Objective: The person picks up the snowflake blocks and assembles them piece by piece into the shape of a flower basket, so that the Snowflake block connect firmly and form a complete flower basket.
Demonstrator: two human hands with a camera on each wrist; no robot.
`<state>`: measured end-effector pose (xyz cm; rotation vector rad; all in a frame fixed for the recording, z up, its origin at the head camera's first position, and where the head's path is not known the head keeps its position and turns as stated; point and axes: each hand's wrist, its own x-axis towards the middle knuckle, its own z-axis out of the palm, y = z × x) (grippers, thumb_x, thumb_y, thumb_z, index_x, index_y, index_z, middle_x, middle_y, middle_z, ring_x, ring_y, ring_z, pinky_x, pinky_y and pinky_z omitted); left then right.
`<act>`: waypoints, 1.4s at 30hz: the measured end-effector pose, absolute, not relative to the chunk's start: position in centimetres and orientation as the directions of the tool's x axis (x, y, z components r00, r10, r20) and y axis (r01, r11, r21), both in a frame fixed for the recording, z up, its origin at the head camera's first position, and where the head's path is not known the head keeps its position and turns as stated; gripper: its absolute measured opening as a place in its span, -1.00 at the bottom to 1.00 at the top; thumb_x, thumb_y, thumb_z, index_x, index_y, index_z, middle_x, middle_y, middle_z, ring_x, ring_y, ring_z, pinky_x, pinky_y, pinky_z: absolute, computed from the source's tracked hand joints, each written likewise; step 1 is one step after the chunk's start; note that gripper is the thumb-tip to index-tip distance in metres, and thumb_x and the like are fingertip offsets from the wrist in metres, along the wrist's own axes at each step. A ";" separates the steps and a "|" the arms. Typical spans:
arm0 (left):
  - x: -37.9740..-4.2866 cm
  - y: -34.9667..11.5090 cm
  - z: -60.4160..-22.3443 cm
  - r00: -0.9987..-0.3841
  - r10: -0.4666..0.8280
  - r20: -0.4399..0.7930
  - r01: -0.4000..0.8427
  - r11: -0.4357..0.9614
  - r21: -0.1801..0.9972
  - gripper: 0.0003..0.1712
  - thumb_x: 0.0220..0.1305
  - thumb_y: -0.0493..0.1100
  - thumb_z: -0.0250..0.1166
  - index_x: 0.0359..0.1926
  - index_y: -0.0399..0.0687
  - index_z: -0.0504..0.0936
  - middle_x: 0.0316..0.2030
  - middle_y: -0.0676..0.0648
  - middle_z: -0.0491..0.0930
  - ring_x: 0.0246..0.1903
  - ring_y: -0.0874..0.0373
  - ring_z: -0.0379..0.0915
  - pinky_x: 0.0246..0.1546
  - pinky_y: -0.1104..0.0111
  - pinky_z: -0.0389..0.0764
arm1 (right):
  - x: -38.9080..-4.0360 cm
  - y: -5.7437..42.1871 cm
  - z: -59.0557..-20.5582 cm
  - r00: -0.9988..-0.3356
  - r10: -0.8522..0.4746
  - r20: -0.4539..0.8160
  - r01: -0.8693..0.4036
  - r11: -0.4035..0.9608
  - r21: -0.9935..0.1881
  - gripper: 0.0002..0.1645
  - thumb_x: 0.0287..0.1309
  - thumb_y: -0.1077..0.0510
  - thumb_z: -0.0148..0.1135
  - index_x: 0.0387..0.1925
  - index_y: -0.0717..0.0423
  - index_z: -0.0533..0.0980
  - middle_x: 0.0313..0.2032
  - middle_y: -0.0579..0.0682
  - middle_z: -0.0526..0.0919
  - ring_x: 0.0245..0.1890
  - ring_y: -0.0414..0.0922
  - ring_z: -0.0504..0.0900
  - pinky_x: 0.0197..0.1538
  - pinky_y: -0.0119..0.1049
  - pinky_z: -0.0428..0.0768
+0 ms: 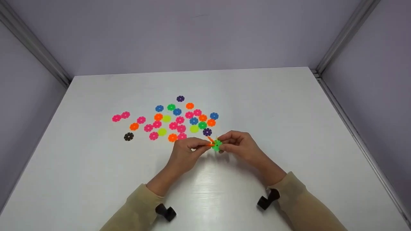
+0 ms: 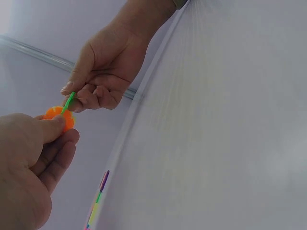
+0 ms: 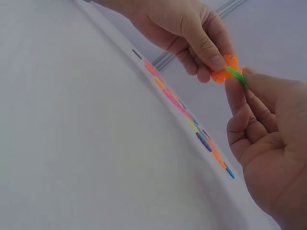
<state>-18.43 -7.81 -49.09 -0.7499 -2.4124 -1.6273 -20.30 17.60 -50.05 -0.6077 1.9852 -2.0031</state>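
My left hand (image 1: 188, 153) pinches an orange notched plastic disc (image 2: 53, 113) between thumb and fingers. A green notched disc (image 1: 217, 146) is pinched in my right hand (image 1: 245, 147). The two discs meet at an angle, held above the table; in the right wrist view the green disc (image 3: 236, 75) appears edge-on across the orange disc (image 3: 230, 62). How deeply their slots engage is hidden by the fingers. A small yellow sliver shows beside the right fingertips in the head view. Just beyond the hands lies a purple disc (image 1: 207, 132).
Loose notched discs in pink, orange, blue, green and yellow lie scattered on the white table (image 1: 273, 106), beyond and left of the hands. A black disc (image 1: 128, 136) lies at the left of the spread. Pale wall panels (image 1: 199, 38) enclose the table's back and sides.
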 end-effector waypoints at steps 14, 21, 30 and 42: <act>-20.3 -14.9 -47.8 -0.968 0.148 0.203 0.250 0.475 0.844 -0.68 0.35 -0.19 0.52 0.10 -0.08 0.82 -0.06 -0.06 0.81 -0.05 0.10 0.71 -0.08 0.41 0.69 | -20.7 18.0 -49.8 -0.984 -0.178 -0.018 0.024 -0.028 -0.999 -0.74 0.36 0.28 0.41 0.04 0.25 0.63 -0.23 0.18 0.79 -0.28 0.02 0.79 -0.14 -0.33 0.71; -20.8 -23.4 -47.7 -0.984 0.031 0.174 0.158 0.598 0.786 -0.66 0.39 -0.19 0.48 0.15 -0.11 0.78 -0.01 -0.09 0.78 -0.01 0.03 0.67 -0.14 0.63 0.58 | -20.8 17.9 -49.7 -0.987 -0.159 -0.018 0.025 -0.041 -0.999 -0.71 0.36 0.32 0.38 0.09 0.26 0.65 -0.24 0.17 0.75 -0.29 -0.02 0.76 -0.16 -0.33 0.71; -21.8 -29.5 -47.6 -1.000 0.007 0.005 0.008 0.671 0.742 -0.56 0.43 -0.09 0.46 0.27 -0.05 0.73 0.15 -0.22 0.67 -0.15 -0.05 0.51 -0.34 0.52 0.58 | -20.9 18.1 -49.9 -0.986 -0.165 -0.019 0.027 -0.047 -0.999 -0.69 0.38 0.29 0.39 0.11 0.28 0.67 -0.20 0.21 0.75 -0.29 0.00 0.77 -0.15 -0.33 0.71; -22.6 -31.1 -49.0 -0.995 0.086 -0.059 0.018 0.698 0.716 -0.59 0.41 -0.29 0.42 0.25 -0.18 0.70 0.21 -0.30 0.65 0.26 -0.23 0.53 0.26 -0.08 0.57 | -20.7 17.8 -49.8 -0.985 -0.166 -0.047 0.056 -0.049 -0.997 -0.67 0.39 0.29 0.39 0.14 0.28 0.67 -0.11 0.22 0.75 -0.26 0.01 0.81 -0.06 -0.26 0.76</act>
